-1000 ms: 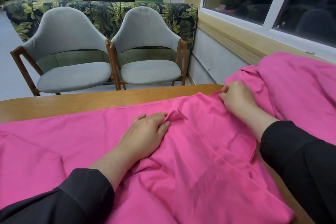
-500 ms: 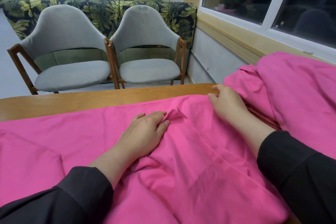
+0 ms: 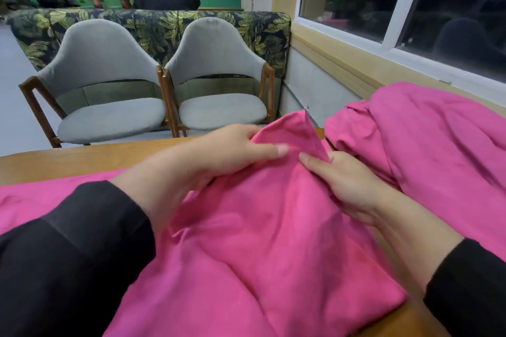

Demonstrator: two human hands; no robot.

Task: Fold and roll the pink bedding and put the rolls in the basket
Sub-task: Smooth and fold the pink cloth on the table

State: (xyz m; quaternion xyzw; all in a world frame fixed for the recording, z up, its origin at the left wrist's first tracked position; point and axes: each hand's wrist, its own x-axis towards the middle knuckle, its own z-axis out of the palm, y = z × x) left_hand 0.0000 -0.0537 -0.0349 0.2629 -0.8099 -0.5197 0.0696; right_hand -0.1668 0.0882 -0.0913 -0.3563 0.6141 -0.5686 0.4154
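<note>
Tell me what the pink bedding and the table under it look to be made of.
Pink bedding: thin matte woven fabric, probably cotton or a blend; it creases softly where both hands lift a corner. Table: wood or wood veneer with a smooth satin finish, showing brown grain.

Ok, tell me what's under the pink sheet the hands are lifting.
The pink sheet lies on a wooden table, bare along the far edge. The left hand and right hand pinch its raised corner. Anything else beneath is covered.
</note>
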